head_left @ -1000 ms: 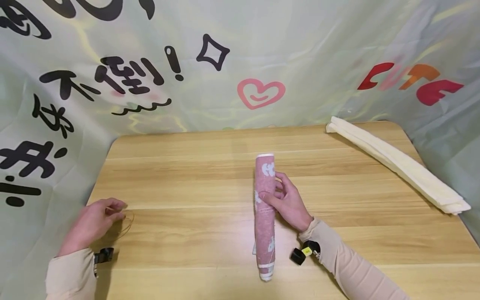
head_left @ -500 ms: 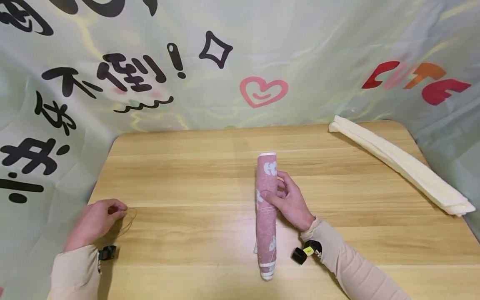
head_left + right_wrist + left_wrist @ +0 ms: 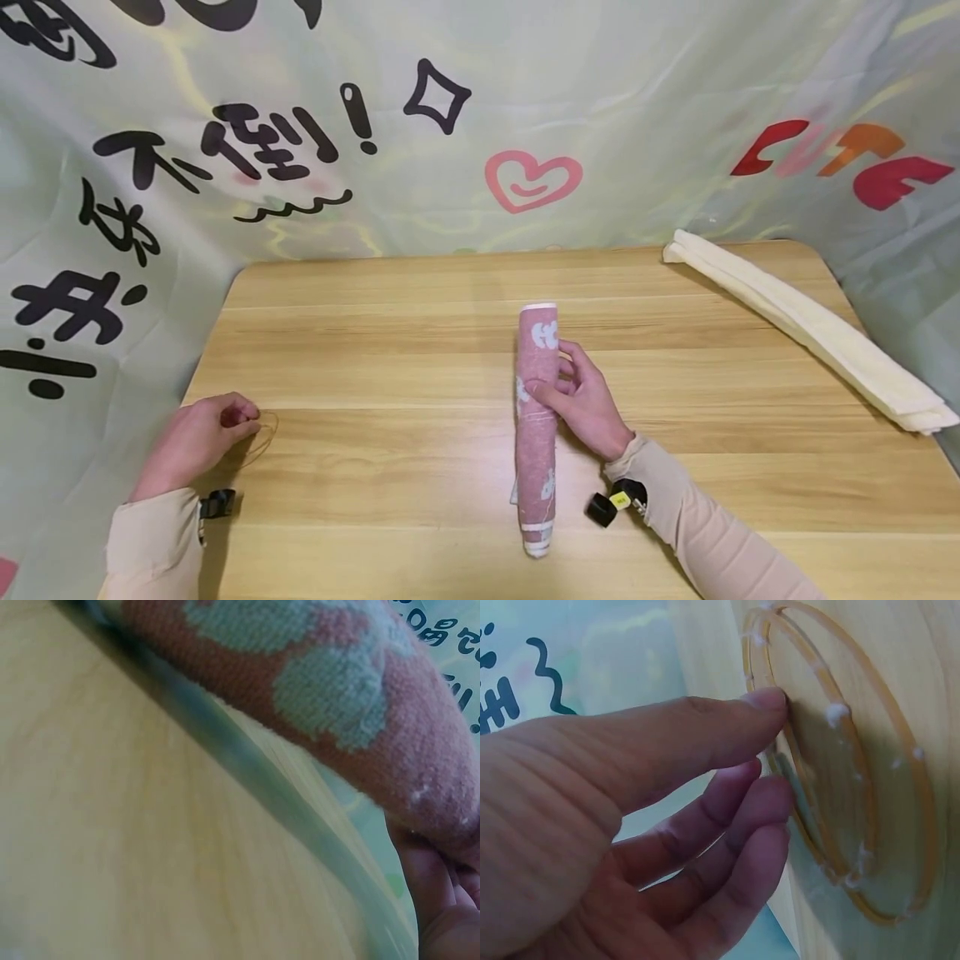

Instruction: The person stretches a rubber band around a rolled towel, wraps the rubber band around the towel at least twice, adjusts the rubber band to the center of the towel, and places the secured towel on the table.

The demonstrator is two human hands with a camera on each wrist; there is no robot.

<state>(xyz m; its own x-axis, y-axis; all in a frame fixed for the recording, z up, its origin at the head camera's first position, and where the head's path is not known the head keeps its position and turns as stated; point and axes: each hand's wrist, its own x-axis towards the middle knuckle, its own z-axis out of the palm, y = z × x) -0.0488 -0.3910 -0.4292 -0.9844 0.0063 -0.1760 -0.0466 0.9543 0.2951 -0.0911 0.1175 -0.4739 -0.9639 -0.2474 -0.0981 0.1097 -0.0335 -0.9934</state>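
Near the table's left edge, the left hand (image 3: 197, 443) pinches thin tan rubber bands (image 3: 274, 429) between thumb and fingers. Close up in the left wrist view, several loops of the bands (image 3: 928, 825) carry bits of white fluff, beside the thumb and curled fingers of the hand (image 3: 652, 817). A pink rolled towel (image 3: 536, 442) with pale patterns lies lengthwise right of the table's middle. Its right side is gripped by the right hand (image 3: 588, 408), thumb on top. The right wrist view shows the roll (image 3: 420, 742) with part of the hand (image 3: 435, 892) beneath it.
A cream folded cloth (image 3: 810, 329) lies slantwise along the right side of the wooden table (image 3: 375, 333). Printed fabric (image 3: 615, 100) hangs behind the table and at its sides. Black wrist cameras sit at both sleeves.
The head view has shifted slightly, so the table and towel appear a little further right. Both hands keep their hold, with little visible movement.
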